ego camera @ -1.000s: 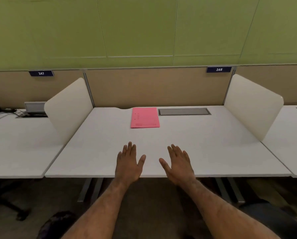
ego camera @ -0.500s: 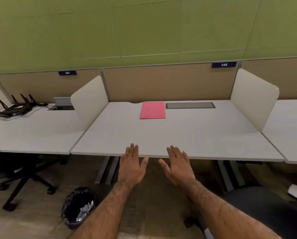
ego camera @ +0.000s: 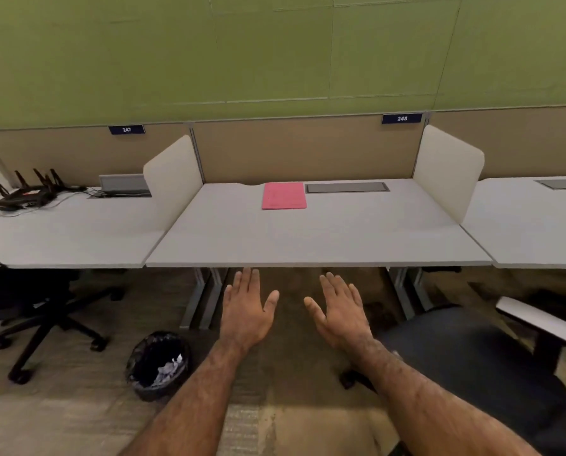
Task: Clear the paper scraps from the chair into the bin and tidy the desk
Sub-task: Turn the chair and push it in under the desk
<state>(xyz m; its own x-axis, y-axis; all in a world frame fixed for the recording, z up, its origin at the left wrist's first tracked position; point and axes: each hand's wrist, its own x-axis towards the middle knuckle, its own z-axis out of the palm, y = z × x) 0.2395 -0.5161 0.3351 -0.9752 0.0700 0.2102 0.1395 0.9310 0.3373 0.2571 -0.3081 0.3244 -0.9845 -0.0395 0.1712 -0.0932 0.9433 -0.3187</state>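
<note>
My left hand [ego camera: 247, 309] and my right hand [ego camera: 339, 309] are held out flat, palms down, fingers apart, holding nothing, just in front of the white desk's [ego camera: 308, 238] front edge. A pink folder [ego camera: 283, 195] lies flat at the back middle of the desk. On the floor to the lower left stands a black-lined bin [ego camera: 158, 365] with crumpled white paper scraps [ego camera: 169, 370] inside. A dark office chair [ego camera: 479, 360] with a white armrest is at the lower right; no scraps show on its visible seat.
White side dividers [ego camera: 174, 179] stand at both ends of the desk, and a grey cable hatch [ego camera: 347, 187] sits beside the folder. The left desk carries a black router with antennas [ego camera: 21, 192] and cables. Another black swivel chair [ego camera: 28, 307] stands under it.
The view has pulled back from the desk. Both hands, earlier over the desk's front edge, are now off it over the floor. The bin and chair have come into view.
</note>
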